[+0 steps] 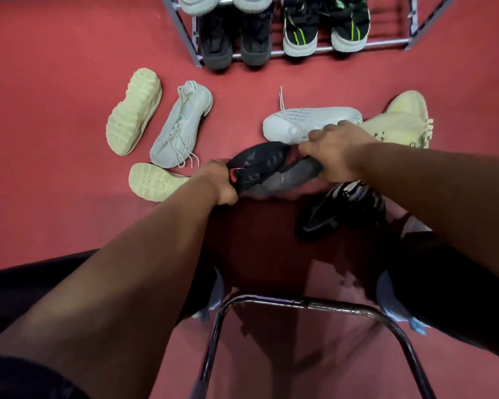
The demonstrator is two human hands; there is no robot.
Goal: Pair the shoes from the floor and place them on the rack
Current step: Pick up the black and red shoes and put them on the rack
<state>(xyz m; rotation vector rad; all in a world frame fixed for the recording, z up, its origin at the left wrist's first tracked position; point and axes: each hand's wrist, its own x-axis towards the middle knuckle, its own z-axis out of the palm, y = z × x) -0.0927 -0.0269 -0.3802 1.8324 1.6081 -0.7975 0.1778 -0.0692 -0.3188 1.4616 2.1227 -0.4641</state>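
We have the left hand (224, 182) with its fingers curled tight round the heel end of a black shoe (257, 164), and the right hand (333, 156) with its fingers clamped on the far end, where a grey shoe (291, 175) lies pressed against the black one. Both shoes are held just above the floor (55, 110), well short of the rack (386, 42). We judge these two to be the pair in hand, though we cannot tell whether the grey face is a sole or an upper. To do this well, we should square the heels together, turn both soles down and toes the same way, then carry them level to the bare rail right of the green-striped pair (326, 30), lifting clear over the white shoe (314, 119).
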